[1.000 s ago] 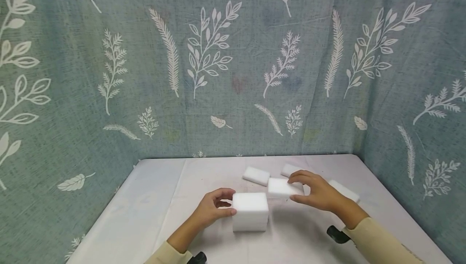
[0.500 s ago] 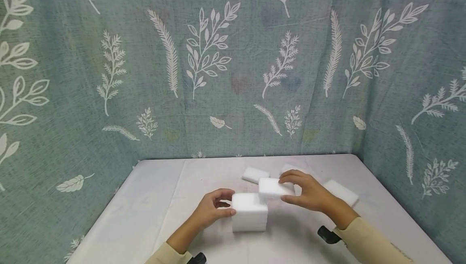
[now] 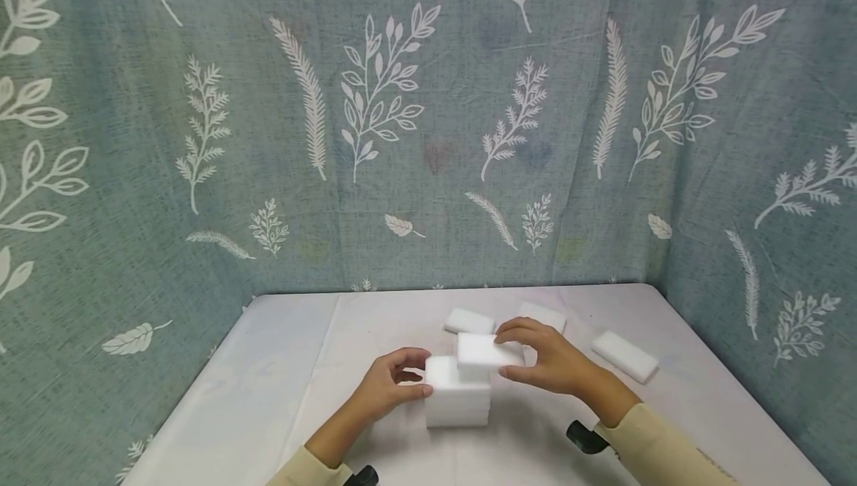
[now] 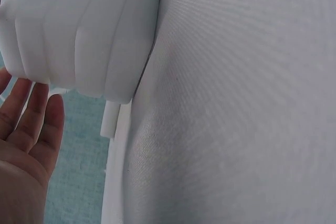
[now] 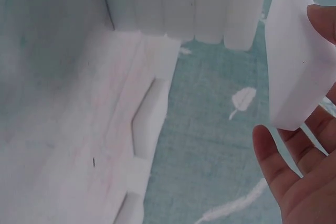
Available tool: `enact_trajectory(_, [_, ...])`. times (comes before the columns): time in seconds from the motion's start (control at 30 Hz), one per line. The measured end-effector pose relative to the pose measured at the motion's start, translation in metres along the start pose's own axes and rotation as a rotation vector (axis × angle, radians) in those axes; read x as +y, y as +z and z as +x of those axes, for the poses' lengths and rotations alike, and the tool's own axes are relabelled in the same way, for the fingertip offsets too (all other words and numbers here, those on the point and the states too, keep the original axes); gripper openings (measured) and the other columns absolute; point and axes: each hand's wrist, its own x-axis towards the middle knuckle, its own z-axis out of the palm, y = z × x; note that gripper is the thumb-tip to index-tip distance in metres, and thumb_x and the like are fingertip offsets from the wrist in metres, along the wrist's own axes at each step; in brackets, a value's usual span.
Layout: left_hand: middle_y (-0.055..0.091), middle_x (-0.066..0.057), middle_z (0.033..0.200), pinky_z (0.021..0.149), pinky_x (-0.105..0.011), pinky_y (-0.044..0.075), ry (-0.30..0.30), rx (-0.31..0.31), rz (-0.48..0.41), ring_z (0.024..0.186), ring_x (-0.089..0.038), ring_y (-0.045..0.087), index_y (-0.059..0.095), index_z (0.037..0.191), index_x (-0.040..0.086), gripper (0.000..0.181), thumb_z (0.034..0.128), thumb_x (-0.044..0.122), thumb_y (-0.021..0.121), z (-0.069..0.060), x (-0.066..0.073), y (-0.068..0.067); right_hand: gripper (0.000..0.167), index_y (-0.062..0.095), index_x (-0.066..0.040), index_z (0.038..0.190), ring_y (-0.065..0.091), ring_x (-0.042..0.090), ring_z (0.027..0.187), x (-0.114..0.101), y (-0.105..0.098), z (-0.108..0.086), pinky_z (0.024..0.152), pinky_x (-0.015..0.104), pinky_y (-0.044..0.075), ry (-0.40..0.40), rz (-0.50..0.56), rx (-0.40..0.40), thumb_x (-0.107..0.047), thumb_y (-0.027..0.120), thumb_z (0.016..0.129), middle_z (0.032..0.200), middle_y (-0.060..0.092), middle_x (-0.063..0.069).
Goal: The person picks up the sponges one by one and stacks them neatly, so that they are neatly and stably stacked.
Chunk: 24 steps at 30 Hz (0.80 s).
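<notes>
while left hand (image 3: 391, 383) holds stack (image 3: 457, 410) | right hand (image 3: 550, 359) pinches block (image 3: 478, 352) above

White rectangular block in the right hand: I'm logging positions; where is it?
In the head view's lower middle, the right hand holds the white rectangular block above the stacked white blocks, toward their right side.

Blue-green curtain (image 3: 455, 84) behind table (image 3: 281, 382) and along both sides; white leaf prints (image 3: 399, 225), faint pink smudge (image 3: 438, 155). Tabletop pale, lightly creased toward left.
</notes>
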Motion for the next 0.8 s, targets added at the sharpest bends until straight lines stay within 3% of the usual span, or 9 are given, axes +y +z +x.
enact_trajectory(0.13, [0.064, -0.014, 0.113, 0.091, -0.049, 0.050, 0.010, 0.008, 0.003, 0.105, -0.026, 0.061, 0.059, 0.124, -0.003, 0.053, 0.0780, 0.011, 0.082, 0.001, -0.007, 0.000, 0.036, 0.066, -0.017, 0.115, 0.055, 0.017, 0.116, -0.003, 0.005, 0.003, 0.092, 0.038, 0.049, -0.036, 0.001, 0.006, -0.028, 0.078, 0.084, 0.121, 0.061, 0.002])
enact_trajectory(0.27, [0.065, -0.013, 0.113, 0.092, -0.050, 0.049, 0.014, 0.005, -0.010, 0.105, -0.024, 0.062, 0.060, 0.123, -0.002, 0.053, 0.0772, 0.012, 0.083, 0.001, -0.008, 0.000, 0.036, 0.066, -0.017, 0.115, 0.055, 0.016, 0.115, -0.005, 0.010, 0.006, 0.092, 0.038, 0.048, -0.054, -0.014, 0.010, -0.028, 0.079, 0.083, 0.120, 0.061, 0.000])
enact_trajectory(0.6, [0.064, -0.013, 0.113, 0.093, -0.050, 0.048, -0.007, -0.002, -0.031, 0.106, -0.027, 0.060, 0.061, 0.122, 0.002, 0.052, 0.0757, 0.009, 0.084, 0.001, -0.007, 0.000, 0.035, 0.065, -0.021, 0.116, 0.054, 0.014, 0.115, -0.013, 0.019, 0.014, 0.093, 0.037, 0.048, -0.031, 0.006, -0.044, -0.034, 0.076, 0.085, 0.123, 0.058, -0.006])
enact_trajectory(0.8, [0.064, -0.010, 0.114, 0.093, -0.045, 0.050, -0.015, -0.012, -0.023, 0.107, -0.025, 0.060, 0.061, 0.123, 0.004, 0.055, 0.0743, 0.010, 0.085, 0.001, -0.005, -0.001, 0.036, 0.065, -0.020, 0.117, 0.054, 0.013, 0.115, -0.017, 0.024, 0.020, 0.093, 0.036, 0.049, -0.039, 0.018, -0.066, -0.035, 0.075, 0.086, 0.123, 0.060, 0.000])
